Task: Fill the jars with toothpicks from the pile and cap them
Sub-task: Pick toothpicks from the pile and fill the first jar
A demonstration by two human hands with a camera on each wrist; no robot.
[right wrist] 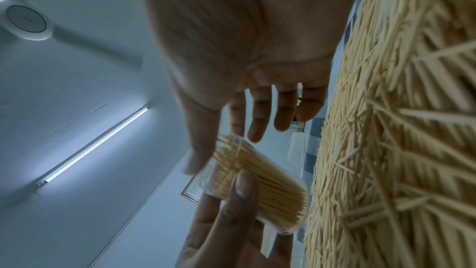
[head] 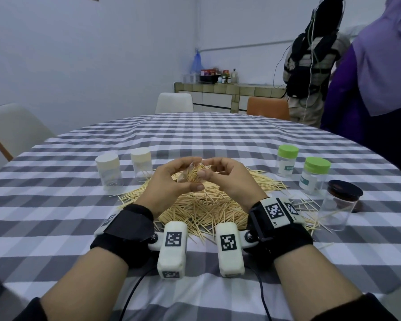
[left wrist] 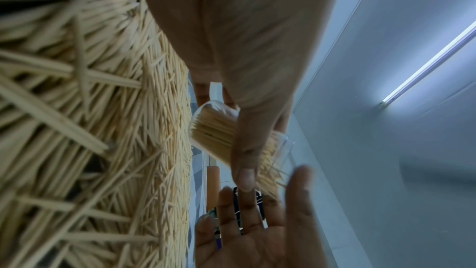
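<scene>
I see pale, matt wooden toothpicks (head: 202, 205) heaped on a soft checked cloth (head: 56, 228). The jar (left wrist: 213, 129) looks like clear glossy plastic. The green lids (head: 316, 165) seem smooth, matt plastic.

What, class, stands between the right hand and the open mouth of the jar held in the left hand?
Nothing visible. The left hand holds the jar tilted above the pile, toothpicks poking from its mouth. The right hand is open just beside that mouth.
</scene>
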